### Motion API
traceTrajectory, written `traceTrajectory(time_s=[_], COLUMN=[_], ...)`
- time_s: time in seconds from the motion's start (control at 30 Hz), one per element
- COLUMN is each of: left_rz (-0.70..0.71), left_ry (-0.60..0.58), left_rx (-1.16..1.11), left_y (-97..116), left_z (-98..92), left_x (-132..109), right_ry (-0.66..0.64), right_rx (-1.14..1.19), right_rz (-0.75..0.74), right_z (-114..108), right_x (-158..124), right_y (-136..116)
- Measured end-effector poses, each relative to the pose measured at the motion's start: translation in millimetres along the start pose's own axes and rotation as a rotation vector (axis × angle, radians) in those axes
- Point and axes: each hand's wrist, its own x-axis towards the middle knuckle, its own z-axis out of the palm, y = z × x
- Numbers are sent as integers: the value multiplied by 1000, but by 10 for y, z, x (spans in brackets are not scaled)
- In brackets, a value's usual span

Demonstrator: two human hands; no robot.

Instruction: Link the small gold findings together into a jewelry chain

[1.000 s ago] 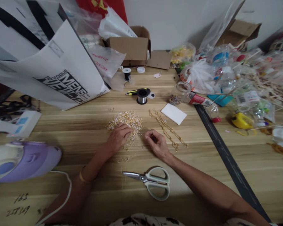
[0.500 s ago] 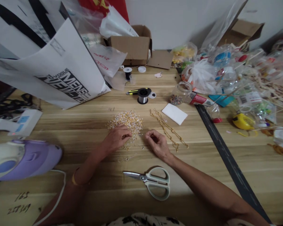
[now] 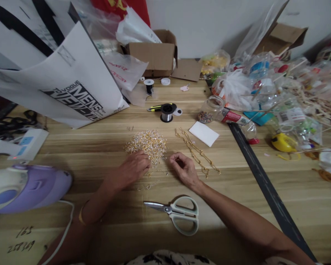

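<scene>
A heap of small gold and clear beaded pins [image 3: 147, 142] lies on the wooden table [image 3: 251, 206]. My left hand [image 3: 134, 168] rests at the heap's near edge, fingers curled in a pinch on something too small to make out. My right hand [image 3: 183, 168] sits just to the right, fingers curled together, also pinched. Gold chains [image 3: 196, 152] lie right of my right hand. A short chain piece [image 3: 148, 186] lies below my left hand. Grey-handled scissors [image 3: 178, 212] lie near me, between my forearms.
A purple iron [image 3: 22, 187] sits at the near left with its white cord. A large white bag [image 3: 68, 79], a cardboard box [image 3: 154, 55], wire spools [image 3: 166, 112], a bead jar [image 3: 208, 109], a white card [image 3: 203, 133] and a cluttered pile of bags and sticks [image 3: 287, 95] ring the area.
My left hand has drawn back toward me from on top of the bead heap to its near edge. My right hand has barely moved.
</scene>
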Motion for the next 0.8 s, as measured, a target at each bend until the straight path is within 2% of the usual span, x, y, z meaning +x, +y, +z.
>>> traceTrajectory(time_s=[0.2,0.53,0.63,0.73,0.8], left_rz=[-23,-7,-112,-249,-301], left_ry=[-43,43,137,265,295], left_rx=[29,21,-84,-297,-418], left_y=[57,77,88,133,171], left_z=[-23,-26,-38,-15,28], left_x=[29,17,92,167,201], right_ry=[-5,0,-6,-5,-11], right_rx=[-3,-9,-5,-28,-52], right_rz=[-6,-20,-18,-52,-93], right_z=[-1,-3,1,7,8], right_x=[3,0,-6,-14,-20], right_y=[-7,-5,4,12,12])
